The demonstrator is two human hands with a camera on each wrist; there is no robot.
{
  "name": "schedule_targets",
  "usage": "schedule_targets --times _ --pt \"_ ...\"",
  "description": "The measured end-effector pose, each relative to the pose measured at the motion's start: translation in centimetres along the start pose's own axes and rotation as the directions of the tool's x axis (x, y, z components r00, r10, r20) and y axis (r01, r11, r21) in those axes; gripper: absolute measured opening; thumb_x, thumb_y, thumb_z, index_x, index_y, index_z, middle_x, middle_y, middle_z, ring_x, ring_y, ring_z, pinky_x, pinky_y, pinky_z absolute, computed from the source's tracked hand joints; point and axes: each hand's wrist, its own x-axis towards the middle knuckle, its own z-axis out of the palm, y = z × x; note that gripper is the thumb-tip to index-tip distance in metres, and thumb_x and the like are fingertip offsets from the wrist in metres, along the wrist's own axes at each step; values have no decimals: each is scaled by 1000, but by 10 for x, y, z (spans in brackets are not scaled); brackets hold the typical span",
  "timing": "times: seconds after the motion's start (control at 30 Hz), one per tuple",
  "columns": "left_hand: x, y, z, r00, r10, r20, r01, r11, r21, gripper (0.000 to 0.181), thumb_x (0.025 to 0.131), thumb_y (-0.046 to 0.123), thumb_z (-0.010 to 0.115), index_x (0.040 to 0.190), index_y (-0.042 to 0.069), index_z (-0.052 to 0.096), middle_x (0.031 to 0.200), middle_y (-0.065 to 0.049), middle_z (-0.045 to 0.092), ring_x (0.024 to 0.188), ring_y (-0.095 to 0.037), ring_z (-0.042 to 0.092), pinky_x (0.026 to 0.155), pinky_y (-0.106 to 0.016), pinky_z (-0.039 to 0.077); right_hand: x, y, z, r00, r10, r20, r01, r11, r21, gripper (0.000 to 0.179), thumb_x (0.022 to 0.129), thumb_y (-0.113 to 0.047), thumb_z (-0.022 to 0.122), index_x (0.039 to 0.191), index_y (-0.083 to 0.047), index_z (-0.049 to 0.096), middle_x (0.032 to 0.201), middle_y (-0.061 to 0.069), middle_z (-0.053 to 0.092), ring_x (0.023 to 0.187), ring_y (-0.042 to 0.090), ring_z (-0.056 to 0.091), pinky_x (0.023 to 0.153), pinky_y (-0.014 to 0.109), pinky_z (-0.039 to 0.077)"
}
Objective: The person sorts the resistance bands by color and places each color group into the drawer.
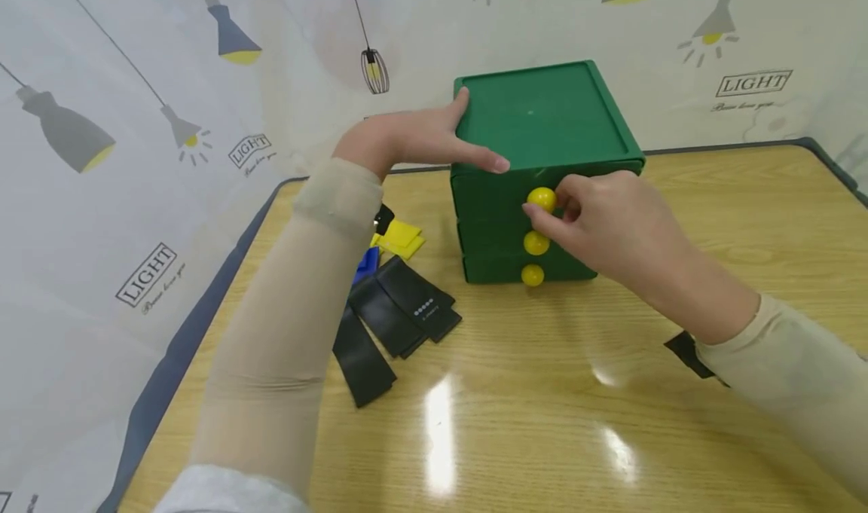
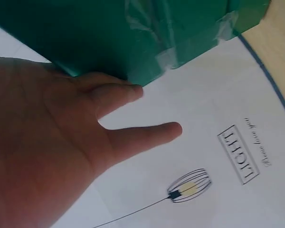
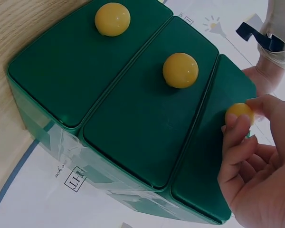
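Note:
A green three-drawer box (image 1: 549, 114) stands on the table with a round yellow knob on each drawer front. My right hand (image 1: 613, 223) pinches the top yellow knob (image 1: 541, 199) between thumb and fingers; the right wrist view shows the same grip on that knob (image 3: 240, 111). All three drawers look closed. Below it are the middle knob (image 1: 536, 242) and the bottom knob (image 1: 532, 275). My left hand (image 1: 427, 136) rests at the box's top left edge, fingers spread, thumb along the front edge. In the left wrist view its palm (image 2: 47, 128) lies against the green side.
Left of the box lie several flat black pouches (image 1: 407, 302), yellow pieces (image 1: 403, 238) and a blue piece (image 1: 367, 263), partly behind my left forearm. A small black piece (image 1: 690, 353) shows by my right sleeve. A lamp-printed wall covering (image 1: 305, 16) borders the wooden table (image 1: 529, 407).

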Motion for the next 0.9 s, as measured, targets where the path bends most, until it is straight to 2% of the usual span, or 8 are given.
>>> schedule_targets --times 0.13,0.37,0.6,0.9 --pt "-2 2 3 1000 -9 -10 9 1000 -3 130 85 89 57 158 37 -37 177 10 -21 169 -14 -2 137 -44 13 -4 0 1 997 -57 -52 57 998 -2 37 99 -36 75 79 -5 70 64 6 68 50 16 54 51 33 45" --pt "5 5 4 1000 13 -22 -14 999 -44 130 86 89 55 157 36 -41 175 9 -29 169 -19 -5 137 -48 13 -11 2 0 975 -149 -168 150 989 -3 33 93 -31 81 75 -6 69 60 3 65 48 15 52 51 30 41" --pt "7 9 4 999 -15 -42 11 996 -88 133 84 87 59 156 37 -42 177 5 -24 169 -22 1 137 -50 16 -20 2 -1 961 -189 -201 189 982 -16 33 90 -30 83 73 -7 68 57 0 61 48 11 47 49 26 36" --pt "8 7 10 997 -5 -78 -6 989 -148 130 85 86 60 158 41 -38 179 5 -18 170 -23 2 136 -51 16 -38 -2 -5 951 -238 -199 237 971 -30 30 86 -29 86 75 -7 69 56 -3 56 47 6 41 47 24 35"
